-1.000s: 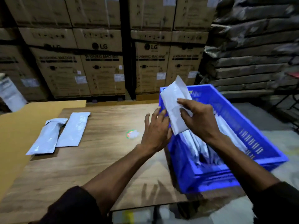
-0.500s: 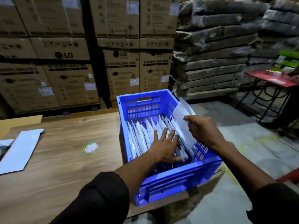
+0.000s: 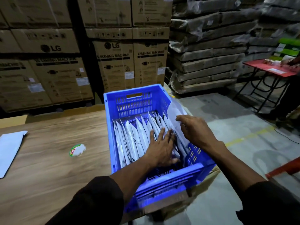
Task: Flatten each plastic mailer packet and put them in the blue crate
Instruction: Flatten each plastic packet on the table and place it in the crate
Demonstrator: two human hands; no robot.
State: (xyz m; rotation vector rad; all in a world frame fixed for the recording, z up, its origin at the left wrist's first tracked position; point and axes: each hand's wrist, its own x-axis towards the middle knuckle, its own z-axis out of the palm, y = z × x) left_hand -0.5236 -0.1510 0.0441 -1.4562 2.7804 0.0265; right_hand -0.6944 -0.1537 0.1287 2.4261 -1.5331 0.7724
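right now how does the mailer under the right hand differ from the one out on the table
The mailer at the right hand stands on edge against the blue crate wall; the mailer on the wooden table lies flat. The right hand touches the first; nothing touches the second. Both are pale plastic.

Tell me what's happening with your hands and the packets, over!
Left hand flat, pressing the packets aside in the blue crate. Right hand slipping a mailer in by the right wall. Nothing blocking.
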